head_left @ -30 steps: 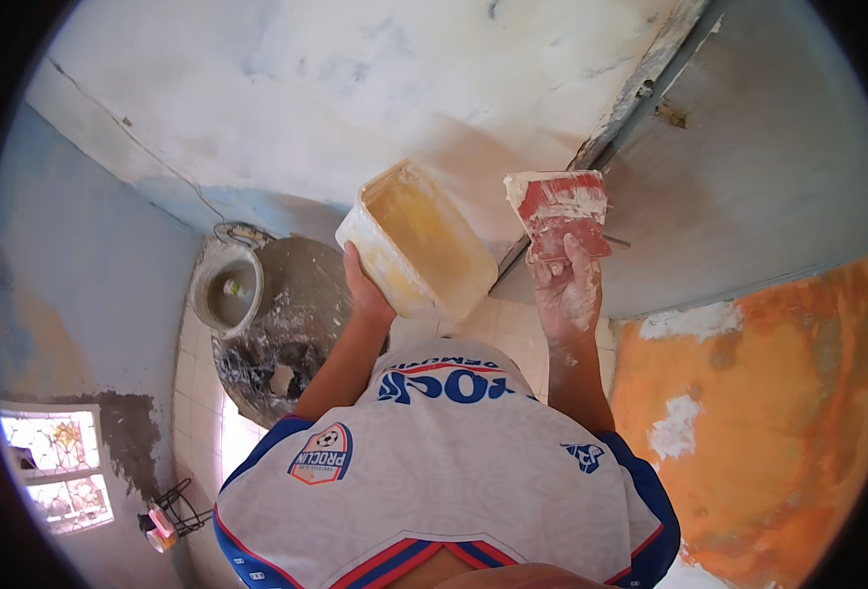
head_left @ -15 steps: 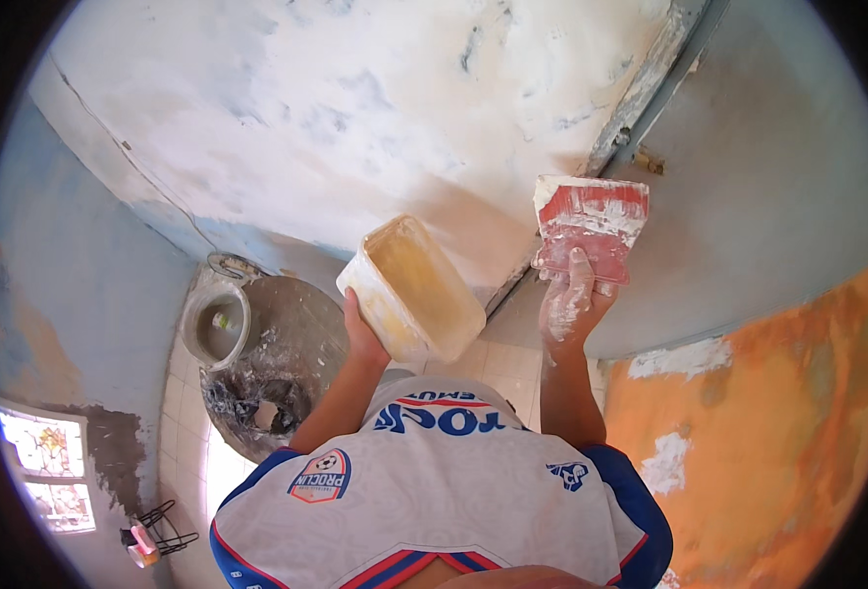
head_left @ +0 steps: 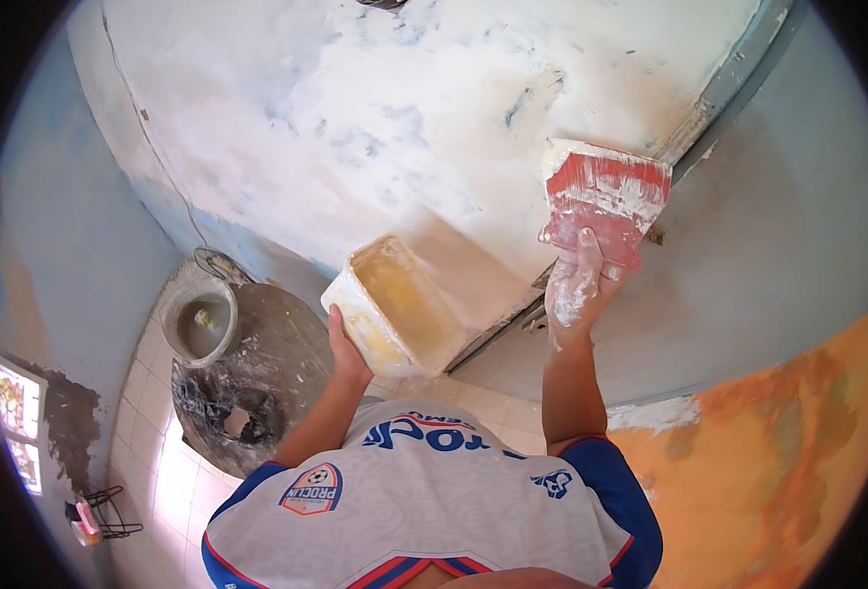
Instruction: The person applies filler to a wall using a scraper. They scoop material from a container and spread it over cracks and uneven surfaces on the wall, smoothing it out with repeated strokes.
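Observation:
My left hand [head_left: 347,346] grips the side of a rectangular plastic tub [head_left: 370,339], whitish outside and smeared with pale yellow. Its mouth faces up; a yellowish coating shows inside. My right hand [head_left: 576,292], dusted white, is closed round the lower part of a red plastic putty spreader [head_left: 605,221]. White putty streaks the spreader's face and lines its wide top edge. Beyond it stands a patchy white wall [head_left: 394,128]; whether the spreader's edge touches the wall I cannot tell.
At left, a round, stained grey tabletop [head_left: 282,339] carries a grey bucket [head_left: 233,334] and crumpled black plastic [head_left: 208,393]. A cable [head_left: 164,162] runs down the wall. A grey panel [head_left: 767,236] and an orange wall [head_left: 767,452] stand at right.
My right hand has moved up and slightly right with the spreader, closer to the white wall. The tub has shifted a little left and down. The whole view has also shifted.

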{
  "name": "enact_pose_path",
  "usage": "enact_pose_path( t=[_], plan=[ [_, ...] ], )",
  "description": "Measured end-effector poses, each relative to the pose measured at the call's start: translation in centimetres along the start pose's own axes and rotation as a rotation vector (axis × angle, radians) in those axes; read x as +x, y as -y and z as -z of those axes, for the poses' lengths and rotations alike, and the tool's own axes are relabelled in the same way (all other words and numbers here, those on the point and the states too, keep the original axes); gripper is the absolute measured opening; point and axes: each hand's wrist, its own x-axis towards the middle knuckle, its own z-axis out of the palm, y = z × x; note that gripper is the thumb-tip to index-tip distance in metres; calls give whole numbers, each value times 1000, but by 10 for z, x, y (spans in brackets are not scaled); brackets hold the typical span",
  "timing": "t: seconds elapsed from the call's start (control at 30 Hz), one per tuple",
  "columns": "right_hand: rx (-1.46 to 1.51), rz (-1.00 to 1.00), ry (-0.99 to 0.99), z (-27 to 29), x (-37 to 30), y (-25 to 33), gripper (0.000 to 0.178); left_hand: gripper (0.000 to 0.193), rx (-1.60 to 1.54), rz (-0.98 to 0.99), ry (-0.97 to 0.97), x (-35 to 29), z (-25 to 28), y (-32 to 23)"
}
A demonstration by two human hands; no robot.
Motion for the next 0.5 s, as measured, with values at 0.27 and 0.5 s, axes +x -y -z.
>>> enact_pose_path(
  t=[0.27,0.5],
  plan=[
    [-954,695,289,-12,41,-1,12,69,-35,27,7,2,11,3],
    [-777,766,769,-22,94,-4,12,70,-87,65,34,6,14,4]
  ],
)
